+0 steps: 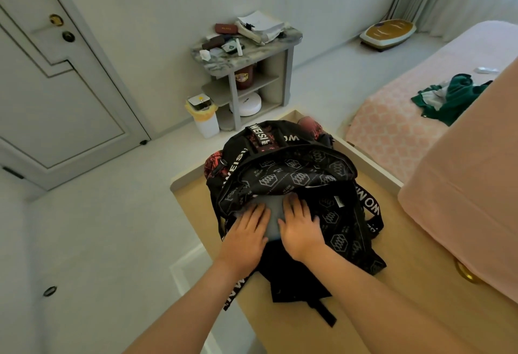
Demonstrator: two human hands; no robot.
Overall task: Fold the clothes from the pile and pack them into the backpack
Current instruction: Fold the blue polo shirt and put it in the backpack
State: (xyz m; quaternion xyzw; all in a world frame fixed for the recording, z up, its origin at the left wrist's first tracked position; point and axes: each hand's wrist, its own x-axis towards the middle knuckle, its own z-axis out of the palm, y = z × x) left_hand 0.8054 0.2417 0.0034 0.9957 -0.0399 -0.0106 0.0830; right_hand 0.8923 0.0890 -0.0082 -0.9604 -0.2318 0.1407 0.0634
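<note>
On the tan tabletop (196, 213), my left hand (246, 238) and right hand (301, 230) pressed flat, fingers straight, on grey cloth (273, 213) inside the open backpack (294, 174).

Hands: two, left hand (246, 234) and right hand (301, 229). Black backpack (294, 174): one. Grey folded garment (273, 219): one. Green clothes heap (454, 98): one. Bed (398, 121): one. Door (56, 87): one, with two brass fittings (56, 19). Shelf table (246, 56): one. Lidded bin (206, 119): one. Red bucket (244, 76): one. Round white device (248, 104): one.
</note>
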